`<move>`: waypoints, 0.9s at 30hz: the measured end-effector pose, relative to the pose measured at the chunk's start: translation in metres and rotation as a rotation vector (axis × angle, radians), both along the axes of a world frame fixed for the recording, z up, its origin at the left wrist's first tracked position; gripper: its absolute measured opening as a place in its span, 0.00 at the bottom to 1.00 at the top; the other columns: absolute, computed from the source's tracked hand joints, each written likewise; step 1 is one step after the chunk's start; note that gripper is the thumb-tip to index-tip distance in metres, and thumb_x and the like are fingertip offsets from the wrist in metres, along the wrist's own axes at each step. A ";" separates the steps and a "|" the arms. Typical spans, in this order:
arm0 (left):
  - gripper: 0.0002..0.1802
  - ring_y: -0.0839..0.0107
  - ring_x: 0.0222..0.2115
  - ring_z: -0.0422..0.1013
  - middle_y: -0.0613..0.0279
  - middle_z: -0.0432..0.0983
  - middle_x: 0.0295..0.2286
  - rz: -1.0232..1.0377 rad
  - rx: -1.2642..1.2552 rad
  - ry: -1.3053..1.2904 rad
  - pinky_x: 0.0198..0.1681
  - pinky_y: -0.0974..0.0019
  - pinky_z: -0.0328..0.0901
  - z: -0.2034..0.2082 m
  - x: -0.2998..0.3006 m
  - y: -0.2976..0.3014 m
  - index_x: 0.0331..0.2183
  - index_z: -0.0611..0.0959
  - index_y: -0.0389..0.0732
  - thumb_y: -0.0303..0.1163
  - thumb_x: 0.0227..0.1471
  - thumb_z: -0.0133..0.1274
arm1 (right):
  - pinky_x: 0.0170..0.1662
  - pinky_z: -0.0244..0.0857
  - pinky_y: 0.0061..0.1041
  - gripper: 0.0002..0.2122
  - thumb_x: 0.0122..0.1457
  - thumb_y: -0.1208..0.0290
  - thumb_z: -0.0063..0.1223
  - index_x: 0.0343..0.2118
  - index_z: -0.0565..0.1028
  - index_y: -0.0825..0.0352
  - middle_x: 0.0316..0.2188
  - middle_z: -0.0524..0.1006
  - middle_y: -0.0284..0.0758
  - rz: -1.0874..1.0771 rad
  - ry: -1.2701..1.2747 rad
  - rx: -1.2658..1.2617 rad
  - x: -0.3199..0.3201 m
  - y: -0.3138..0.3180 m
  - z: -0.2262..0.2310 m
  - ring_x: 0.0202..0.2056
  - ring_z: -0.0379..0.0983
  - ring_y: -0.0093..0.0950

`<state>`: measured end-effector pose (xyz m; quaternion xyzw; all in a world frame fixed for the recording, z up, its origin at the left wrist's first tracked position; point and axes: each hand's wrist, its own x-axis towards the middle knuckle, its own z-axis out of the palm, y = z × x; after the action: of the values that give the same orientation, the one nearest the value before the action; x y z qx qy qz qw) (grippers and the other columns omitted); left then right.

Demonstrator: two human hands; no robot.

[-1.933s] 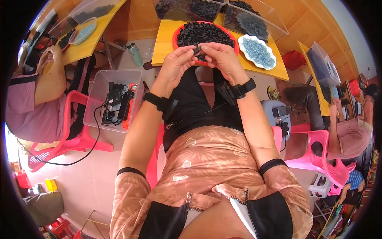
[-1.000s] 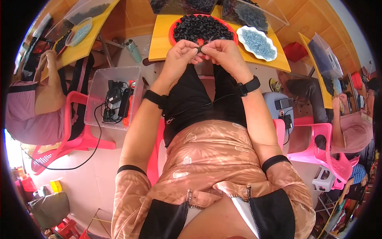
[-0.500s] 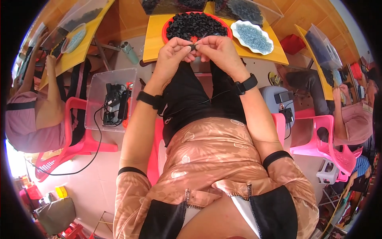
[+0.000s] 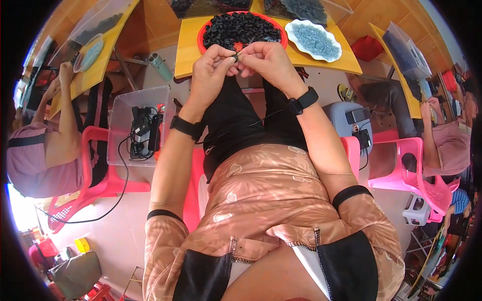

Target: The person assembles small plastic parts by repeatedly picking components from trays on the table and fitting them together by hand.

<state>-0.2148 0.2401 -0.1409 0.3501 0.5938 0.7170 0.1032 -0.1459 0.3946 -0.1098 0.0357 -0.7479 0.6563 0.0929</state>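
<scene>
My left hand (image 4: 211, 70) and my right hand (image 4: 266, 59) meet over my lap, just in front of the table's near edge. Between their pinched fingertips is a small black part (image 4: 235, 57), mostly covered by the fingers. Just beyond stands a round red tray (image 4: 201, 36) heaped with small black plastic parts (image 4: 241, 27). Something small and orange-red (image 4: 237, 46) shows at the tray's near side, above my fingertips. To the right of the tray, a white scalloped dish (image 4: 337, 49) holds many small clear bluish pieces (image 4: 315, 41).
Both dishes stand on a yellow table (image 4: 188, 52). At my left is a clear plastic bin (image 4: 118, 131) with black devices and cables; at my right, a grey-blue stool (image 4: 335, 118) bears more devices. A green bottle (image 4: 159, 66) stands on the floor. People sit at tables on both sides.
My hands stay together at the fingertips and have shifted slightly left in view, the right fingers now bent closer over the part. The whole view has shifted a little.
</scene>
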 end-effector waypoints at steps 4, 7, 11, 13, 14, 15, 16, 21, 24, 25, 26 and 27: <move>0.03 0.81 0.23 0.70 0.63 0.74 0.25 0.031 0.016 0.011 0.28 0.78 0.65 -0.001 0.002 0.001 0.32 0.74 0.35 0.22 0.52 0.48 | 0.28 0.66 0.12 0.06 0.53 0.74 0.52 0.31 0.75 0.71 0.22 0.76 0.32 0.005 0.013 0.021 0.002 0.002 0.004 0.23 0.73 0.17; 0.04 0.80 0.24 0.70 0.62 0.75 0.26 -0.024 0.039 -0.014 0.28 0.78 0.65 0.002 0.006 0.002 0.33 0.74 0.35 0.22 0.52 0.48 | 0.26 0.66 0.13 0.06 0.52 0.73 0.54 0.29 0.76 0.72 0.23 0.77 0.33 0.058 -0.096 -0.088 0.002 0.020 0.004 0.23 0.73 0.17; 0.06 0.79 0.24 0.70 0.61 0.75 0.26 -0.143 0.071 -0.041 0.29 0.78 0.65 0.005 0.006 0.000 0.35 0.74 0.34 0.23 0.52 0.48 | 0.27 0.65 0.12 0.07 0.51 0.71 0.56 0.31 0.77 0.69 0.25 0.77 0.30 0.156 -0.213 -0.215 0.002 0.031 -0.003 0.27 0.71 0.14; 0.06 0.79 0.24 0.70 0.61 0.75 0.26 -0.141 0.079 -0.027 0.28 0.78 0.65 0.008 0.007 -0.002 0.35 0.74 0.34 0.23 0.52 0.47 | 0.28 0.65 0.12 0.07 0.51 0.71 0.57 0.31 0.77 0.68 0.25 0.77 0.30 0.168 -0.231 -0.261 0.003 0.028 -0.002 0.28 0.71 0.14; 0.06 0.80 0.24 0.70 0.62 0.74 0.26 -0.143 0.088 -0.009 0.28 0.78 0.65 0.009 0.007 -0.003 0.35 0.74 0.35 0.23 0.52 0.47 | 0.28 0.66 0.12 0.07 0.50 0.71 0.58 0.31 0.77 0.68 0.24 0.77 0.30 0.166 -0.225 -0.297 0.003 0.026 -0.001 0.27 0.71 0.14; 0.06 0.80 0.24 0.70 0.62 0.74 0.26 -0.139 0.089 -0.008 0.28 0.78 0.65 0.009 0.008 -0.003 0.35 0.74 0.35 0.23 0.52 0.47 | 0.27 0.66 0.12 0.07 0.50 0.71 0.58 0.30 0.77 0.69 0.24 0.77 0.30 0.163 -0.218 -0.332 0.003 0.024 0.001 0.26 0.71 0.15; 0.05 0.80 0.24 0.70 0.63 0.74 0.25 -0.128 0.070 0.012 0.28 0.78 0.65 0.009 0.009 -0.003 0.34 0.74 0.35 0.22 0.52 0.47 | 0.27 0.66 0.12 0.07 0.50 0.71 0.58 0.30 0.77 0.69 0.24 0.77 0.30 0.167 -0.217 -0.330 0.003 0.023 0.002 0.26 0.71 0.15; 0.04 0.82 0.22 0.69 0.67 0.72 0.22 -0.082 -0.037 0.066 0.26 0.79 0.64 0.000 0.006 -0.003 0.33 0.74 0.35 0.22 0.52 0.47 | 0.27 0.68 0.15 0.07 0.49 0.74 0.59 0.30 0.77 0.69 0.22 0.74 0.28 0.054 -0.249 -0.285 0.007 0.010 -0.011 0.21 0.68 0.15; 0.04 0.82 0.22 0.69 0.67 0.72 0.22 -0.096 -0.072 0.051 0.25 0.79 0.64 -0.008 0.008 0.003 0.33 0.74 0.35 0.23 0.52 0.47 | 0.24 0.64 0.13 0.06 0.49 0.74 0.58 0.29 0.77 0.71 0.20 0.74 0.28 0.000 -0.201 -0.276 0.015 0.013 -0.022 0.21 0.68 0.15; 0.05 0.82 0.22 0.69 0.66 0.72 0.23 -0.110 -0.070 0.033 0.26 0.78 0.64 -0.010 0.010 0.005 0.33 0.74 0.35 0.24 0.52 0.48 | 0.22 0.61 0.13 0.07 0.50 0.73 0.58 0.30 0.77 0.70 0.19 0.73 0.28 0.001 -0.170 -0.248 0.019 0.014 -0.023 0.19 0.67 0.14; 0.05 0.82 0.22 0.69 0.66 0.72 0.23 -0.104 -0.066 0.037 0.26 0.78 0.64 -0.012 0.009 0.005 0.33 0.74 0.35 0.24 0.52 0.48 | 0.22 0.61 0.13 0.07 0.50 0.73 0.58 0.30 0.77 0.70 0.19 0.73 0.28 0.007 -0.167 -0.243 0.019 0.018 -0.025 0.19 0.67 0.14; 0.06 0.82 0.22 0.68 0.66 0.72 0.23 -0.139 -0.127 0.028 0.26 0.78 0.64 -0.012 0.010 0.006 0.34 0.74 0.35 0.25 0.52 0.48 | 0.21 0.60 0.12 0.07 0.50 0.72 0.58 0.29 0.77 0.70 0.19 0.73 0.28 0.023 -0.204 -0.176 0.021 0.023 -0.025 0.18 0.67 0.14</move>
<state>-0.2045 0.2457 -0.1524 0.3931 0.6138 0.6641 0.1665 -0.1252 0.4176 -0.1351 -0.0309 -0.6926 0.7205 0.0114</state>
